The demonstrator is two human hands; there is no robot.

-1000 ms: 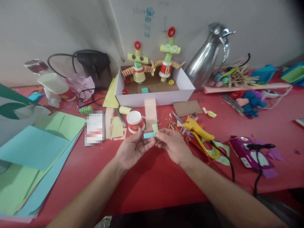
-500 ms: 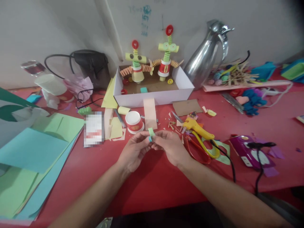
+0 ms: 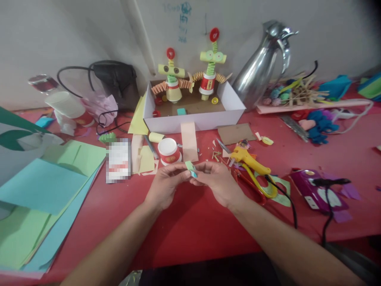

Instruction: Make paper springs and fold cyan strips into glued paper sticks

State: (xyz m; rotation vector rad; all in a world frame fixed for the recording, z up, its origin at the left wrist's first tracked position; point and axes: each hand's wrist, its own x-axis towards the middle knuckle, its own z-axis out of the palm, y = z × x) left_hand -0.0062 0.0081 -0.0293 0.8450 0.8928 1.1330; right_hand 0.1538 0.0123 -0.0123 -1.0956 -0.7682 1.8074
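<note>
A small green and blue paper strip (image 3: 189, 165) is pinched between my two hands above the table's front half. My left hand (image 3: 165, 184) is closed, thumb and forefinger on the strip's left side. From the other side my right hand (image 3: 216, 180) grips it, also closed, and the fingertips of both hands nearly meet. How the strip is folded is partly hidden by my fingers. Just beyond my left hand stands a red and white paper cup (image 3: 169, 151). A beige paper strip (image 3: 189, 141) lies behind my fingers.
Two paper-cup figures (image 3: 174, 90) stand in a white box (image 3: 193, 124) at the back. To the right lie a yellow glue gun (image 3: 248, 159), red-and-yellow-handled scissors (image 3: 256, 192) and a purple device (image 3: 318, 190). Coloured paper sheets (image 3: 44, 186) cover the left. A steel jug (image 3: 262, 63) stands behind.
The paper strip has turned slightly between my fingers, and more of its blue part shows at the right. My hands stay in nearly the same place; the view has shifted a little.
</note>
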